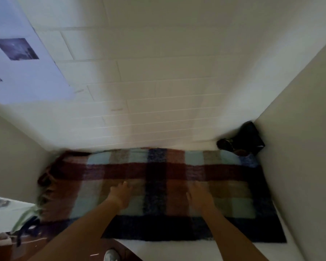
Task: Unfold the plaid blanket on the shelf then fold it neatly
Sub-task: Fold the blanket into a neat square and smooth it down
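pressing flat, open-palmed, left hand and right hand grasp nothing; fuzzy plaid blanket underneath spreads toward twelve o'clock on the shelf.

The plaid blanket is looking fuzzy, woolly cloth; the shelf at the frame's bottom is showing smooth, matt white.

White shelf bears the spread plaid blanket and a dark object in its far right corner
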A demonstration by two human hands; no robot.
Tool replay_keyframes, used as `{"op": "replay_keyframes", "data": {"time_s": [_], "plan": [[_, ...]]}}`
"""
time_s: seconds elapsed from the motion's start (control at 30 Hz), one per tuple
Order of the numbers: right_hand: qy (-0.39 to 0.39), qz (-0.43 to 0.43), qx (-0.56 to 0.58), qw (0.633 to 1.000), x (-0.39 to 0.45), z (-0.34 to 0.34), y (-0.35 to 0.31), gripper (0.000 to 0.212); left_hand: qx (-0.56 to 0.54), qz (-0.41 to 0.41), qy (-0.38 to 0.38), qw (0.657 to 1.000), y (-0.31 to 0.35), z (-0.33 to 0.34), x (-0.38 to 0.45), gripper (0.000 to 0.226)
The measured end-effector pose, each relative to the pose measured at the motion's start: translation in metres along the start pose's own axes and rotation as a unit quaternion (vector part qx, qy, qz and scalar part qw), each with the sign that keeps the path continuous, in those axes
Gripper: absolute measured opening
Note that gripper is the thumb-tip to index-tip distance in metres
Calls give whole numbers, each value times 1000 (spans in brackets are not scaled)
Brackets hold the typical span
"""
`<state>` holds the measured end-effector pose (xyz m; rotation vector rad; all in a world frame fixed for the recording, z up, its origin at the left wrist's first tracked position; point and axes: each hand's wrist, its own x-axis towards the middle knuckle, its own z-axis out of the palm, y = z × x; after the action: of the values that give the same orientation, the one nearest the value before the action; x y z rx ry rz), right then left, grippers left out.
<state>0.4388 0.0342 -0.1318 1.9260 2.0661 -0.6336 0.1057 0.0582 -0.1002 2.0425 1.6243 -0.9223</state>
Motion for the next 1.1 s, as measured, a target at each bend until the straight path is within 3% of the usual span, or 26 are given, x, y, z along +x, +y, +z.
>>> {"op": "replay_keyframes", "data": {"time_s": [0.2, 0.37, 0.47, 0.63, 0.8, 0.87, 1.03, 1.1], "plan": [[48, 198, 32, 979, -19, -30, 93, 50, 75, 98, 51, 991, 53, -31, 22, 59], [88, 365, 52, 925, -62, -30, 167, 43, 84, 159, 50, 982, 98, -43, 30, 62], [69, 414, 107, 902, -77, -18, 192, 55, 89, 180, 43, 979, 116, -43, 35, 59], [61, 421, 139, 894, -85, 6, 203, 66, 49, 210, 21, 976, 122, -39, 46, 55], [58, 416, 37, 907, -82, 2, 194, 30, 4, 214, 14, 977, 118, -46, 50, 56], [85, 406, 18, 910, -76, -5, 185, 25, -34, 212, 24, 976, 117, -48, 52, 54], [161, 309, 149, 926, -32, -26, 113, 53, -173, 204, 41, 963, 129, -66, 49, 41], [179, 228, 150, 945, -19, -30, 64, 52, -274, 178, 50, 944, 133, -75, 44, 35]]}}
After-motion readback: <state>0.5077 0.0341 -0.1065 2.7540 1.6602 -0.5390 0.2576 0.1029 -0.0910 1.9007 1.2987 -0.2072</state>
